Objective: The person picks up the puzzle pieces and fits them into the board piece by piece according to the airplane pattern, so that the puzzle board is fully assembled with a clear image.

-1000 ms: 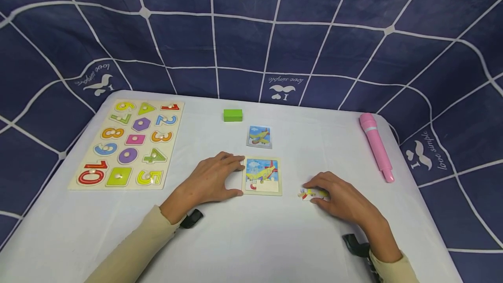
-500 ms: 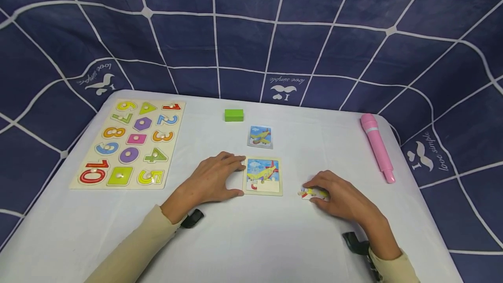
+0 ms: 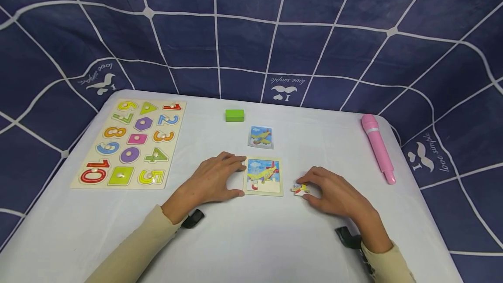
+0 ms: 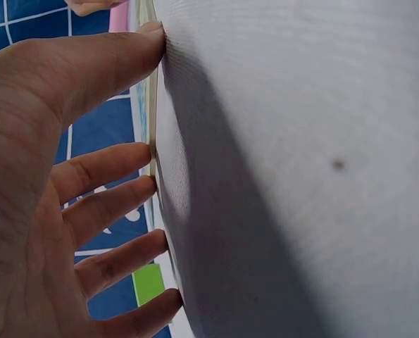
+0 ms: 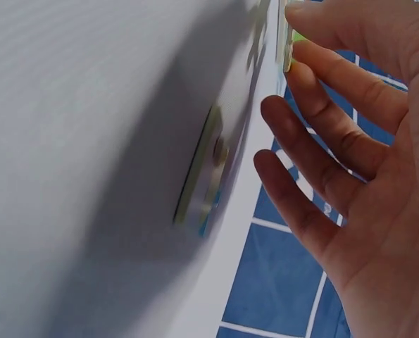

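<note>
A square wooden puzzle tray (image 3: pixel 263 189) lies mid-table, partly filled with an airplane picture; a pale bare area shows along its lower right. My left hand (image 3: pixel 212 179) rests with thumb and fingertips against the tray's left edge, fingers spread and fairly straight. To the right of the tray, my right hand (image 3: pixel 334 191) pinches a small yellow, red and white puzzle piece (image 3: pixel 300 189) between thumb and fingers. In the right wrist view, a second flat piece (image 5: pixel 201 176) lies on the cloth beneath the palm; the head view hides it.
An airplane picture card (image 3: pixel 261 137) lies behind the tray, with a green block (image 3: pixel 234 115) farther back. A number-and-shape board (image 3: pixel 131 141) occupies the left side. At the right lies a pink toy microphone (image 3: pixel 378 150). Blue gridded cloth (image 3: pixel 243 38) hangs behind the white-covered table.
My right hand has moved left toward the tray, carrying the puzzle piece with it. My left hand has stayed at the tray's edge.
</note>
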Tool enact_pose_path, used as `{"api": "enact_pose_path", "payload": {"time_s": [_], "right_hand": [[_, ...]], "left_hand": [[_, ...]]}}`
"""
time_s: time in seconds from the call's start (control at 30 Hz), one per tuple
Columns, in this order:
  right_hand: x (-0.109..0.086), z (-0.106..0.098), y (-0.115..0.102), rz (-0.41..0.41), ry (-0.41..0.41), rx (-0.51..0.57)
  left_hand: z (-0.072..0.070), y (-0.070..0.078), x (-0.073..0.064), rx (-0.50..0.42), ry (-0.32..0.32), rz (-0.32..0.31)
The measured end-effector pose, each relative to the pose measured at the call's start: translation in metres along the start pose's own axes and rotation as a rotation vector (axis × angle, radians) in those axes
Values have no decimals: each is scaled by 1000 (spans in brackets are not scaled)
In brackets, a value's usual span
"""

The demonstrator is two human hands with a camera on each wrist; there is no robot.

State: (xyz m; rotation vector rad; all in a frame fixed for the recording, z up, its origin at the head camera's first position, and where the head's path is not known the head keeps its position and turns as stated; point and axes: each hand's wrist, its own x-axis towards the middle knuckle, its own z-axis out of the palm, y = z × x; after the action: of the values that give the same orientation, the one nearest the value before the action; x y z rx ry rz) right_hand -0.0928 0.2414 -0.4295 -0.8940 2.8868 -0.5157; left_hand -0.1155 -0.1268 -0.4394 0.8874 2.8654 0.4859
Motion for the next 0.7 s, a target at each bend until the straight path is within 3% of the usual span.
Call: {"api": "enact_pose_path", "payload": {"time_s": [0.7], "right_hand": [[25,1,-17,-90,11,-20]], "left_hand": [[0,1,-1,8,6,9]]}}
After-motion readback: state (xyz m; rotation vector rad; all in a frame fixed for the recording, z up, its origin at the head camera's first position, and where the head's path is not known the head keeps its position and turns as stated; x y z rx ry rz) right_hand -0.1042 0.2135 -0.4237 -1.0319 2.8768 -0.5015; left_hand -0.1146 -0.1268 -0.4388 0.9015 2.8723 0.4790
